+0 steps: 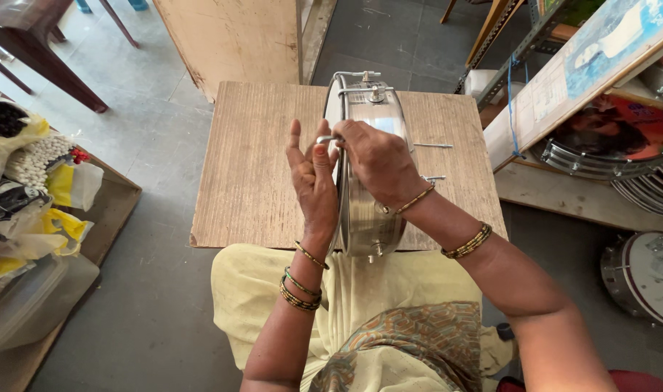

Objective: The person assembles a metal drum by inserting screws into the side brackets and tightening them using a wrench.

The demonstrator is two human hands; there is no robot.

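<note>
Hands are working mid-frame: right hand [375, 160] is gripping the drum [367, 210] rim on the board [259, 167], left hand [313, 181] is pinching a hook [327, 139].

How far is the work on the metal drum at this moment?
Done: the metal drum already carries tension fittings at its far and near ends. In hand: the right hand steadies the drum on edge on the wooden board, and the left hand is at a hook on the rim. Left: loose rods lie on the board.
</note>
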